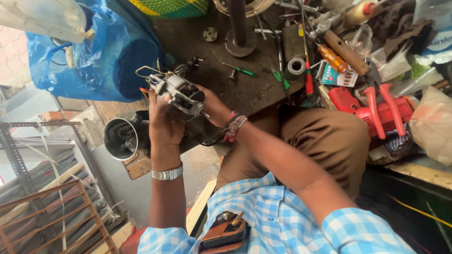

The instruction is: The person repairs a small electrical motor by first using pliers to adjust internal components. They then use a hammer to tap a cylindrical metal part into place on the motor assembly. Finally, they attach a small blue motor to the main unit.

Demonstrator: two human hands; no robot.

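While both hands hold motor.

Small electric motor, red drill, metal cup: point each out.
small electric motor [181, 94], head view, on its metal body.
red drill [346, 100], head view, on its housing.
metal cup [120, 138], head view, on its rim.

Both arms are being held forward from the body, elbows bent. The left hand is being kept upright with fingers curled closed, while the right hand is being brought in alongside, fingers wrapped shut.
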